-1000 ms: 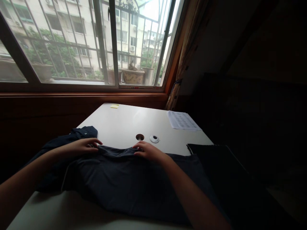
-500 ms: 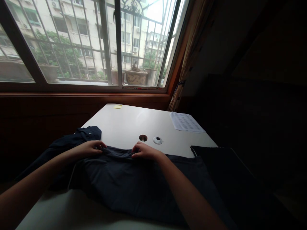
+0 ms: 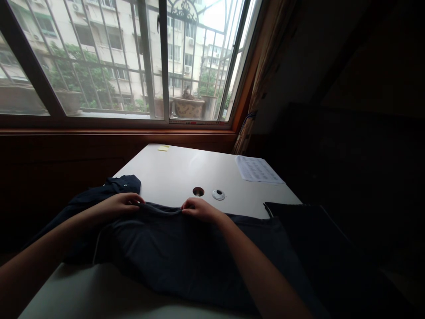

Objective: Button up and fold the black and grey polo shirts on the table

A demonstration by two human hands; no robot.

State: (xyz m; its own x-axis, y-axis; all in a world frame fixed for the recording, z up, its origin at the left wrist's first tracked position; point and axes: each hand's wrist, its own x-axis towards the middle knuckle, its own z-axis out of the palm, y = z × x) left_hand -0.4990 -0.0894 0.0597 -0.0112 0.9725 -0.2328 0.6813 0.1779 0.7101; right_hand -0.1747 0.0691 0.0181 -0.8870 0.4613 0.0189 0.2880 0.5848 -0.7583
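Observation:
A dark navy garment (image 3: 172,252) lies spread across the near part of a white table (image 3: 179,170). My left hand (image 3: 121,204) and my right hand (image 3: 199,209) rest on its far folded edge, a short way apart. Both hands have their fingers curled and pinch that edge of the cloth. A collar or cuff with a small button (image 3: 124,182) sticks out past my left hand. My forearms lie over the fabric.
A round cable hole (image 3: 198,191) and its loose white cap (image 3: 218,194) sit just beyond my right hand. A printed sheet (image 3: 257,169) lies at the far right, a yellow note (image 3: 163,148) by the window sill. A dark flat object (image 3: 305,221) lies at right.
The far edge of the garment between my hands has been drawn straighter and smoother. Both hands stay on it and barely shift; the view moved slightly.

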